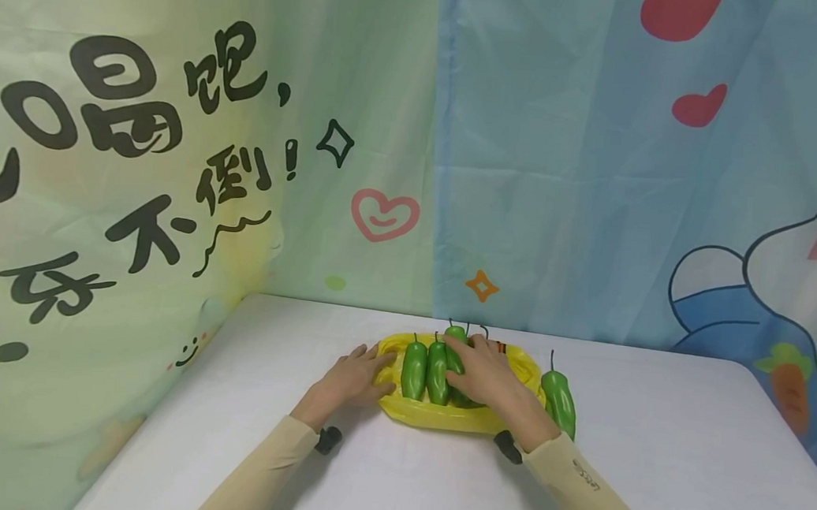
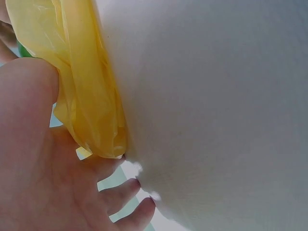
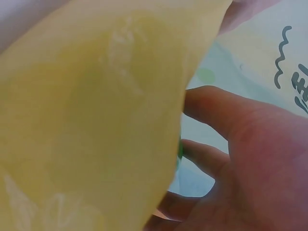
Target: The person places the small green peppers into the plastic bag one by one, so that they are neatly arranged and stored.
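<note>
Several green peppers [image 1: 414, 371] stand side by side in a yellow plastic bag [image 1: 443, 418], its mouth spread wide on the table. My left hand [image 1: 351, 379] rests at the bag's left end, thumb and forefinger over the rim, the other fingers stretched outside. In the left wrist view, yellow plastic [image 2: 89, 96] lies between that thumb and the fingers. My right hand [image 1: 489, 374] reaches over the bag from the right, holding a green pepper [image 1: 455, 362] between thumb and fingers. The bag wall hides most of this grip in the right wrist view.
One more green pepper [image 1: 560, 400] lies outside the bag, just right of it and close to my right forearm. A white table [image 1: 672, 447] carries everything. Behind it hangs a printed curtain [image 1: 528, 176], with another printed sheet [image 1: 120, 211] along the left.
</note>
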`<state>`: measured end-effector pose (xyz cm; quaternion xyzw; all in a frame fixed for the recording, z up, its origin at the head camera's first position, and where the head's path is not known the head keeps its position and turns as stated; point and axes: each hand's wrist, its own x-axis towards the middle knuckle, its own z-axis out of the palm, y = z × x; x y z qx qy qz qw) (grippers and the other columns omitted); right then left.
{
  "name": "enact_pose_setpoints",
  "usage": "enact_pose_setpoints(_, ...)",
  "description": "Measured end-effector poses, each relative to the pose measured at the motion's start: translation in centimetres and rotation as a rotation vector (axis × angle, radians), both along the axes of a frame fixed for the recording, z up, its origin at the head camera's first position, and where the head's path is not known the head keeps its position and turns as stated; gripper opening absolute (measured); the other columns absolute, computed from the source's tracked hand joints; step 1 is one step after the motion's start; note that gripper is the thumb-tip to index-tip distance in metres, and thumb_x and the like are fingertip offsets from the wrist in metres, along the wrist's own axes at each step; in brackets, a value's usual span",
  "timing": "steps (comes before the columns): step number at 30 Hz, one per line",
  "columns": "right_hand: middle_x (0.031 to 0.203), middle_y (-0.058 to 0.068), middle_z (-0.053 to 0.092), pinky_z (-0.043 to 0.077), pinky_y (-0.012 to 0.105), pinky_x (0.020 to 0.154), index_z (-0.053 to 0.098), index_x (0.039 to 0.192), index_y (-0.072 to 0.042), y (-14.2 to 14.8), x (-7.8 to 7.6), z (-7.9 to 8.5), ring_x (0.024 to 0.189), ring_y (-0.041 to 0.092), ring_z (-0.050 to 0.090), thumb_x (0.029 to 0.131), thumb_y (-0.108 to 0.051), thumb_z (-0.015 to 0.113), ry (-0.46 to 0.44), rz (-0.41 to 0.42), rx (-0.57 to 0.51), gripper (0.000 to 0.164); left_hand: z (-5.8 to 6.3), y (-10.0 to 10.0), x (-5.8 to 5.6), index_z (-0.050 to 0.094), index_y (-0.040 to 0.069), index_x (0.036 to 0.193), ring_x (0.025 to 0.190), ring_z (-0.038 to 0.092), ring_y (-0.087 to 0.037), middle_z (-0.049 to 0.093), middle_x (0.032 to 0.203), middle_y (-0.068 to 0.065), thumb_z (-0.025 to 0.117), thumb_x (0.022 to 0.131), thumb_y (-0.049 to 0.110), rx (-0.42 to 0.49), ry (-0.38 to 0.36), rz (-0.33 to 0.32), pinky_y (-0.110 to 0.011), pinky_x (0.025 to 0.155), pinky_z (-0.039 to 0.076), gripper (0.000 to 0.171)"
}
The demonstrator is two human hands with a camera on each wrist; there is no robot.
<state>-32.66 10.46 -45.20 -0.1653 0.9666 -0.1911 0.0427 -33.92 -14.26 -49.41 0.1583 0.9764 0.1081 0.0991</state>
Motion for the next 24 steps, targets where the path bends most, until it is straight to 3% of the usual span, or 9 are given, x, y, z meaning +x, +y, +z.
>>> enact_pose_setpoints(11,0.164,0.032,0.01,0.015,0.076,0.116,0.03,0.159,-0.02,0.3,0.9,0.3,0.15,0.056,0.005,0.101,-0.041,0.058,-0.013,0.003,0.024,0.067,0.0,0.1,0.0,0.042,0.02,0.154,0.151,0.028,-0.042,0.033,0.163,-0.015,0.055,0.1,0.045,-0.001,0.001,0.001,-0.059,0.122,0.029,0.062)
enact_pose_setpoints(24,0.166,0.03,0.005,0.011,0.08,0.114,0.025,0.161,-0.023,1.0,1.7,-0.1,0.151,0.056,0.003,0.101,-0.047,0.056,0.025,-0.003,0.02,0.072,0.0,0.1,0.0,0.042,0.02,0.154,0.151,0.028,-0.042,0.034,0.163,-0.014,0.056,0.1,0.045,0.003,-0.003,-0.001,-0.059,0.122,0.029,0.062)
